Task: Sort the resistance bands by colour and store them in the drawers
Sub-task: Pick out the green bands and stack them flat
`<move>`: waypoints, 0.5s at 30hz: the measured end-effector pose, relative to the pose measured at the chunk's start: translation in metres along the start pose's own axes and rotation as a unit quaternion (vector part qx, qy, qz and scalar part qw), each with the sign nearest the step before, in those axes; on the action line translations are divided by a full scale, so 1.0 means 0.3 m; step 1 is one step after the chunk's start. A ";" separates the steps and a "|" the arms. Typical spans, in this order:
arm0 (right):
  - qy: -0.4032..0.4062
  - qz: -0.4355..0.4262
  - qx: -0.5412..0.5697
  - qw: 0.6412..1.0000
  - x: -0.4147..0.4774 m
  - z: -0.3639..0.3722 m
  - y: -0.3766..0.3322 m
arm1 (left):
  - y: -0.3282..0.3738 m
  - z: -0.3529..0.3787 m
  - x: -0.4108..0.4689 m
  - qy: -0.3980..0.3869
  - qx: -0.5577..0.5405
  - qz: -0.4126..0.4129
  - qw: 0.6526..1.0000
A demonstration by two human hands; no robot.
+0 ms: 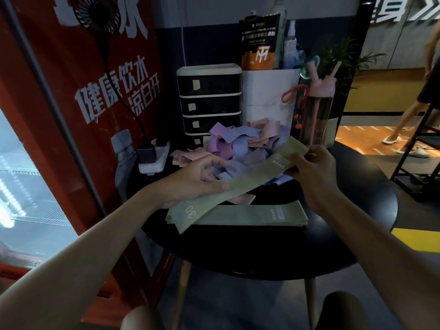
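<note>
Two hands hold a green band [252, 176] stretched above a round black tabletop [357, 206] — left hand [190, 179] and right hand [312, 167] fingers grasping its ends. Folded green bands [252, 214] lie beneath; a mixed pile [238, 146] sits beside the drawers [209, 101].

A green band [252, 178] stretches slantwise between the left grip [190, 179] and right grip [314, 170], each holding one end. Below the grips, folded green bands [252, 214] lie on the black counter [357, 206]; beyond them sits a mixed pile [238, 144].
</note>
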State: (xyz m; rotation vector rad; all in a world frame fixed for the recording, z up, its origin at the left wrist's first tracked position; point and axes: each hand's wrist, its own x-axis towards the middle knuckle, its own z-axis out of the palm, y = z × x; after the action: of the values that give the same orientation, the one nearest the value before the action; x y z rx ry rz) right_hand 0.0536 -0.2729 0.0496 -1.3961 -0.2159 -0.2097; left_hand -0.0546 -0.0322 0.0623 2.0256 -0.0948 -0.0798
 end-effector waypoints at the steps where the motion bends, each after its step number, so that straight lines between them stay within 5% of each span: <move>1: 0.002 -0.002 -0.007 1.000 -0.003 -0.016 0.014 | -0.010 -0.013 -0.011 -0.007 -0.002 -0.009 1.000; 6: -0.007 -0.022 -0.088 0.996 -0.019 -0.094 0.097 | -0.050 -0.086 -0.064 -0.094 0.089 -0.040 0.991; 15: -0.027 -0.024 -0.159 0.987 -0.046 -0.137 0.173 | -0.110 -0.078 -0.059 0.013 0.243 0.010 0.970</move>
State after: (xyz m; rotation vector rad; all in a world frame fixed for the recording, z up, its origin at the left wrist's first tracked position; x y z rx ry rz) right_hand 0.0554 -0.3050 -0.0099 -1.7168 -0.2687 -0.2540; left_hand -0.0687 0.0050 0.0434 2.5135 -0.1282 -0.0157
